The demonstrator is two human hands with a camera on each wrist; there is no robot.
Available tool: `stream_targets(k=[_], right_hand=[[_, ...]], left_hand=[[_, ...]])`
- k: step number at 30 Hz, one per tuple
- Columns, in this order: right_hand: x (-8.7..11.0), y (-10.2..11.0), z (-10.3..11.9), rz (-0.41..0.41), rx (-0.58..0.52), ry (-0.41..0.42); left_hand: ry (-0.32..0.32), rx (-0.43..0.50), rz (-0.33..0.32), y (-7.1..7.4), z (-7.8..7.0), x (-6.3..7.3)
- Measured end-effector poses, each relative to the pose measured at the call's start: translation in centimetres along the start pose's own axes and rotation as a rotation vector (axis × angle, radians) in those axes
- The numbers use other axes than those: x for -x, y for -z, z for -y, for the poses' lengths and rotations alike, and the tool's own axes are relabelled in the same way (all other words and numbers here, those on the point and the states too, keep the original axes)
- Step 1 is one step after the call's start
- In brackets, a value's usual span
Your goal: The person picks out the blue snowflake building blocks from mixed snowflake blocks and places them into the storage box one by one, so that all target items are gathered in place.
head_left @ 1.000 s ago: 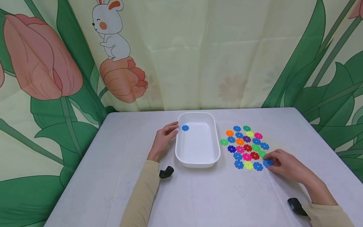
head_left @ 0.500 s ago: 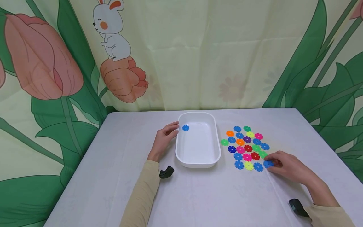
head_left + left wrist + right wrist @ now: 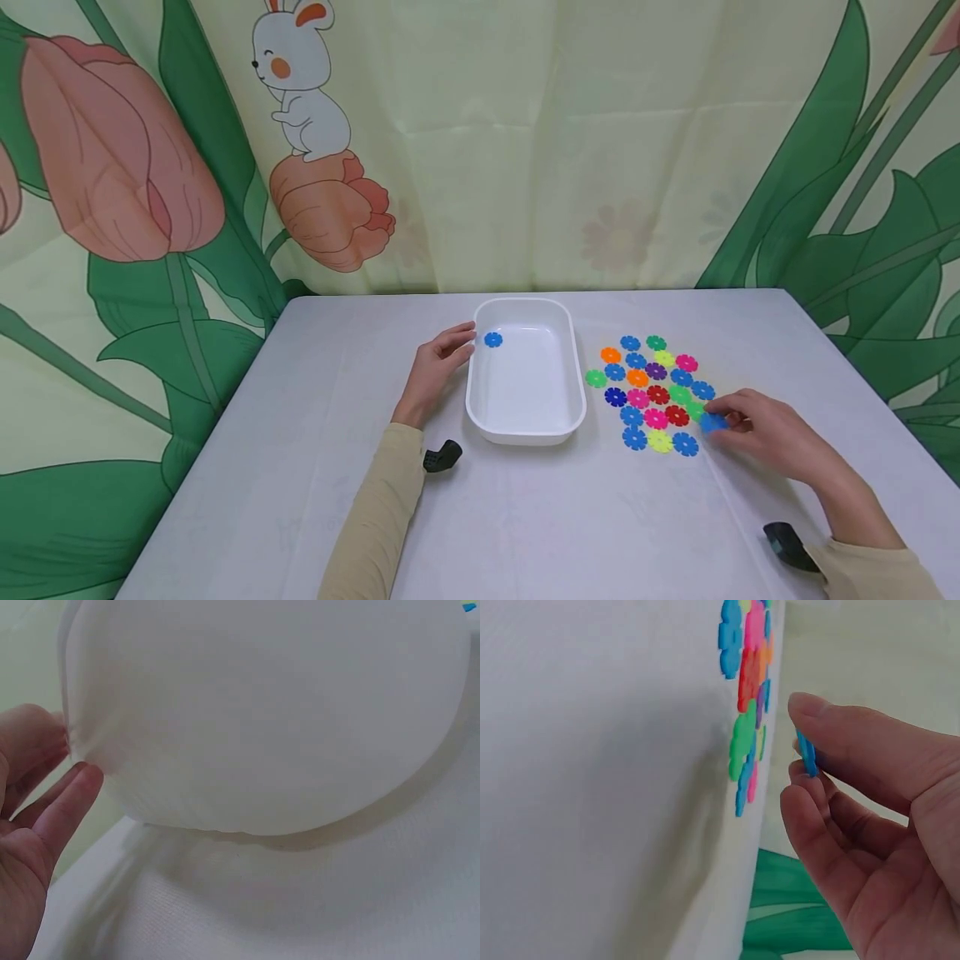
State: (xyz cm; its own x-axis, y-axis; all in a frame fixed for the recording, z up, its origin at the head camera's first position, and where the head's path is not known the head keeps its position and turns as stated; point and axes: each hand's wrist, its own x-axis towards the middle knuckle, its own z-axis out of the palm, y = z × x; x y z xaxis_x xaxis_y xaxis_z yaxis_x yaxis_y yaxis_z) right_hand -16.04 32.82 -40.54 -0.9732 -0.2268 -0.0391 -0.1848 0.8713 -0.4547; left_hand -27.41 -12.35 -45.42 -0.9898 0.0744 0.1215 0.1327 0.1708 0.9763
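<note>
Between thumb and fingers, my right hand (image 3: 772, 433) pinches a blue snowflake disc (image 3: 714, 422); the right wrist view shows this disc (image 3: 806, 754) edge-on, raised off the cloth. Just left of that hand lies a group of notched plastic discs (image 3: 657, 396) in blue, green, pink, red, orange, yellow and purple. My left hand (image 3: 437, 371) rests its fingertips against the left wall of a white rectangular tray (image 3: 525, 437), its fingers fairly straight. Inside the tray, near its upper left, lies one blue disc (image 3: 492, 339). The left wrist view has the fingers (image 3: 71, 802) touching the tray's outside.
A white cloth covers the table (image 3: 555, 525). Behind it hangs a printed curtain (image 3: 495, 167) with a rabbit, tulips and leaves. Black devices (image 3: 442, 457) are strapped at both wrists.
My right hand has lifted slightly from the table with the blue disc pinched in it. The left hand stays at the tray. The head view has shifted a little.
</note>
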Motion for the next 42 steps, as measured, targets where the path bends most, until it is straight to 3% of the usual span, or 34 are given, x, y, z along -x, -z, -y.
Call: stream_targets(k=[25,42], right_hand=[[-3.1,0.6,5.6,-0.121,-0.082,0.026],[-7.3,0.9,9.8,-0.166,-0.149,0.145]], left_hand=[[0.012,-0.011,-0.003,-0.1,-0.1,0.1],[0.016,0.002,0.002,0.0,-0.1,0.0]])
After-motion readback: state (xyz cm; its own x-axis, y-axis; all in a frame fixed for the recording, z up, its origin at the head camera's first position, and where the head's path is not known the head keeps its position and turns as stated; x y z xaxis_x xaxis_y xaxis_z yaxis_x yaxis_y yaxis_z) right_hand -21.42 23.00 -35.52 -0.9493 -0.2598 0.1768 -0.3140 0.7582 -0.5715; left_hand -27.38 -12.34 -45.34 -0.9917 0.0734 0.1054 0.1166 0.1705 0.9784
